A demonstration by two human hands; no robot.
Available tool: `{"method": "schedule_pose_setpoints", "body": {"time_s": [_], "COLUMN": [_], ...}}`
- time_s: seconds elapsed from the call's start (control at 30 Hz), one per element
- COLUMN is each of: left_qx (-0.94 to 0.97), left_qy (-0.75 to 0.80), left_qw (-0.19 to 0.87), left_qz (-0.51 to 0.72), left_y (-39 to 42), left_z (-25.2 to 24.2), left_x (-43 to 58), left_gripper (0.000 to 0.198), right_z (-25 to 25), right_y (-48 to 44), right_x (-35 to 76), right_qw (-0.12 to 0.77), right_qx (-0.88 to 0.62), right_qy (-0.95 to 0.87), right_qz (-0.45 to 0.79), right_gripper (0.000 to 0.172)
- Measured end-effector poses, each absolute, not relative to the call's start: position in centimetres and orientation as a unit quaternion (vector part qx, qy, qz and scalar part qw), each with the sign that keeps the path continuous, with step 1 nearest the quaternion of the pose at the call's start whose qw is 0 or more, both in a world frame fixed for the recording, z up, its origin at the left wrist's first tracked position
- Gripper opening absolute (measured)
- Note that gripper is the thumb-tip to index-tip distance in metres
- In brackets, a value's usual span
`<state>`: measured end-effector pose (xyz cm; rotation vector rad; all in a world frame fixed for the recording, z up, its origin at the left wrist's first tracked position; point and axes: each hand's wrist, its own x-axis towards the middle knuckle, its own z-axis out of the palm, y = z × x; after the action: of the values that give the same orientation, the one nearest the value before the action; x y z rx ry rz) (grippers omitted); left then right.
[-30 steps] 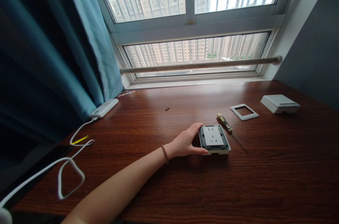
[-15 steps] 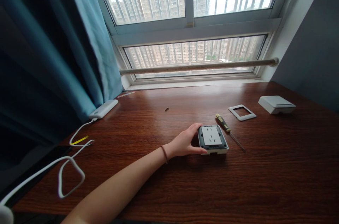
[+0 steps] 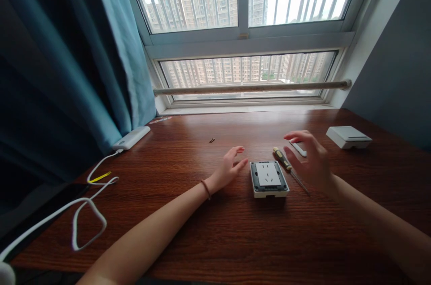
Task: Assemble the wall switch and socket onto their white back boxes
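Note:
A wall socket point(image 3: 268, 174) without its outer frame sits on a white mounting box on the wooden table, its slots facing up. Just left of it, apart from it, my left hand point(image 3: 228, 169) is open, fingers spread and holding nothing. My right hand point(image 3: 309, 159) hovers at the right, open with thumb and fingers apart. Behind it lies the white cover frame point(image 3: 299, 148), mostly hidden by the hand. Between the socket and my right hand rests a screwdriver point(image 3: 282, 158) with a yellow and dark handle, its shaft pointing toward me.
A second white box point(image 3: 349, 136) stands at the far right. Small screws point(image 3: 212, 140) lie near the table's middle. At the left are a white power strip point(image 3: 131, 138), a looping white cable point(image 3: 90, 204) and a yellow tie point(image 3: 100, 177). A blue curtain point(image 3: 114, 51) hangs beside the window.
My left hand has let go of the socket and drawn back a little to the left. My right hand has come into view from the right, over the cover frame.

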<state>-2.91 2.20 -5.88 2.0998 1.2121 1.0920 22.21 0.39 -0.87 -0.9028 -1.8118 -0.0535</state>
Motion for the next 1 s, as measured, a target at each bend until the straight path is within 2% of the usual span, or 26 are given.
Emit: {"method": "schedule_pose_setpoints", "body": {"time_s": [0.1,0.17,0.27,0.6,1.0], "left_qx": [0.706,0.668,0.626,0.635,0.644], "left_qy": [0.541,0.587,0.639,0.673,0.682], "left_qw": [0.147,0.109,0.082,0.109,0.076], "left_qz": [0.432,0.445,0.439,0.365,0.337], "left_y": [4.8,6.9,10.0,13.1,13.2], "left_z": [-5.6,-5.4,-5.5,-7.6,-8.0], "left_x": [-5.2,-7.6,-11.4,-15.4,-15.4], "left_gripper": [0.022,0.021,0.019,0.024,0.020], "right_z": [-4.4,-6.7,-8.7,-8.8,-8.5], "right_y": [2.8,4.3,5.6,5.4,5.4], "right_x": [23.1,23.8,24.7,25.0,25.2], "right_qw": [0.466,0.419,0.405,0.406,0.417], "right_qx": [-0.457,-0.483,-0.530,-0.563,-0.568], "right_qy": [-0.757,-0.769,-0.742,-0.705,-0.691], "right_qz": [-0.026,-0.002,0.068,0.150,0.162], "right_gripper": [0.021,0.024,0.028,0.032,0.036]}}
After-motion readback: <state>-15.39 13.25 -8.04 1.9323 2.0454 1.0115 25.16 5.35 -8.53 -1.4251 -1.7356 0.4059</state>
